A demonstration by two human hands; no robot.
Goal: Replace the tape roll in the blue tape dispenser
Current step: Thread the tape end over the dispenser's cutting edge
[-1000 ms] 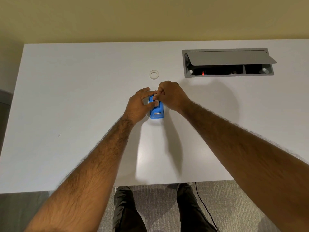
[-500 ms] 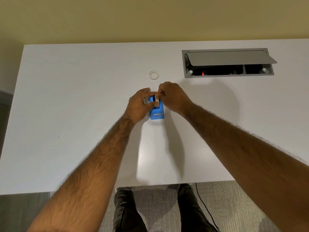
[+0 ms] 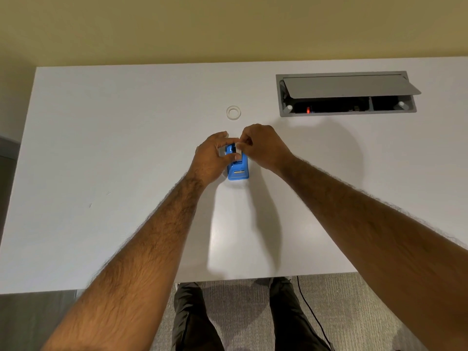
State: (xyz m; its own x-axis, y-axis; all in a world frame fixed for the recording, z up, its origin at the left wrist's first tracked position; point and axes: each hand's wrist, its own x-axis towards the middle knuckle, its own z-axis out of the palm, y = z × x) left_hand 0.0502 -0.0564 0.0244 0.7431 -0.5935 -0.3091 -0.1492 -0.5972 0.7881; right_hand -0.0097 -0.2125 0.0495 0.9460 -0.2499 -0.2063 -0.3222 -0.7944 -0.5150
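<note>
Your blue tape dispenser [image 3: 238,171] stands on the white worktop [image 3: 101,153] near its middle, directly ahead of you, its long axis running away from you and the near end bare of your hands. Your left hand [image 3: 211,158] grips it from the left: the fingers [image 3: 222,137] curl over the far end and the thumb lies across the top. A pale grey piece [image 3: 222,151] shows in the crook of that hand.

Your right hand [image 3: 264,146] comes in from the right with its fingers tightly curled, pinching a small white piece [image 3: 238,146] at the top of the dispenser's far end. It may be a tape end, but it is too small to tell. The two hands almost meet above the dispenser.

A white ring [image 3: 233,112] lies flat on the worktop beyond your hands, apart from both. Farther right, a grey cable hatch [image 3: 347,87] is set into the worktop, its lid tilted up, with a red light [image 3: 308,110] inside. Below the near edge you see your dark trouser legs [image 3: 192,320], grey carpet and a black cable [image 3: 312,315].
</note>
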